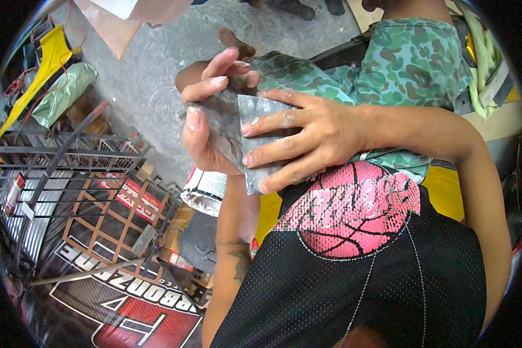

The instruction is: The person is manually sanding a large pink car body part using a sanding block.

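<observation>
My right hand (322, 133) lies with fingers stretched out over a grey sheet (261, 107) that looks like sandpaper, pressing it toward my left hand. Pale dust marks the fingertips. My left hand (200, 130) has its fingers and thumb bent around a dark grey, dusty surface (223, 130). What that surface belongs to cannot be made out, as the sheet and my right hand cover much of it. Both hands are in front of my black mesh shirt (435, 255) with a pink ball print, above green camouflage shorts (412, 64).
Black metal racks (58, 149) stand at the left, above a dark printed banner (127, 307). A yellow panel (40, 75) and a pale green bag (66, 95) lie at the far left. A white container (206, 188) sits beside my left forearm. Grey concrete floor (151, 75) stretches beyond.
</observation>
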`<move>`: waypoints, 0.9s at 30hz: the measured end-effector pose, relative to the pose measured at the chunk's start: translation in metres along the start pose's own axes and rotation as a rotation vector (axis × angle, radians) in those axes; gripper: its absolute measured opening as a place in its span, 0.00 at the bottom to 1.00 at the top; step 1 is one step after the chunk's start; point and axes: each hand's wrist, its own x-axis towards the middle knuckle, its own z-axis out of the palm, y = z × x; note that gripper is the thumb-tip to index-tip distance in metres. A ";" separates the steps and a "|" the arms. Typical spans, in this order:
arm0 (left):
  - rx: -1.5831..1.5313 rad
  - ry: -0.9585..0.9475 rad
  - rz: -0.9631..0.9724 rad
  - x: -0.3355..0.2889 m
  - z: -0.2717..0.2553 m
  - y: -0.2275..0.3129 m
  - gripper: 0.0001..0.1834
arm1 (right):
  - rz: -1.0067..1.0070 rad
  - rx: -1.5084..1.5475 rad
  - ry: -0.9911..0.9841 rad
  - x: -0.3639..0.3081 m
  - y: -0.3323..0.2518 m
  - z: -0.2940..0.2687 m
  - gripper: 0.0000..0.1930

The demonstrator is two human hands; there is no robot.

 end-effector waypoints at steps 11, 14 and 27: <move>-0.067 -0.100 0.231 0.010 -0.012 -0.020 0.49 | 0.017 -0.038 0.027 0.015 0.008 -0.007 0.18; -0.270 -0.067 -0.073 0.004 -0.006 -0.016 0.49 | -0.021 -0.062 0.011 0.018 0.013 -0.012 0.17; -0.456 0.067 -0.398 0.008 -0.007 0.008 0.39 | -0.088 -0.015 -0.012 0.002 0.000 -0.001 0.13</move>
